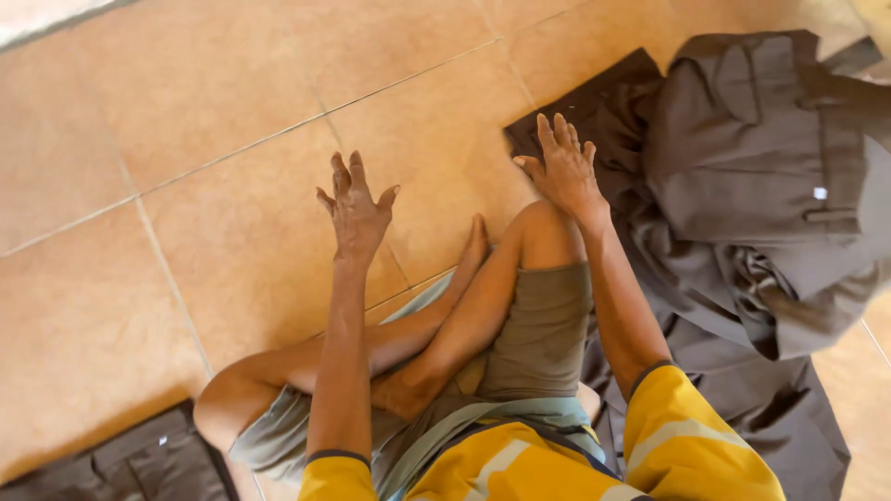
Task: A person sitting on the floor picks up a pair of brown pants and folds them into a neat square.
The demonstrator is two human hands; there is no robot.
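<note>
Fingers spread on both: right hand (560, 167) flat on brown cloth (742, 186), left hand (355, 211) raised empty.

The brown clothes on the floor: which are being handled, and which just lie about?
In hand:
- right hand flat on the brown garment pile
- left hand open above the tiled floor

Lying about:
- dark folded garment, lower left corner

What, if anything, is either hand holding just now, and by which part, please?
Nothing is held. The right hand lies flat, fingers spread, on a corner of the brown garment; the left hand is open above the tiled floor.
</note>
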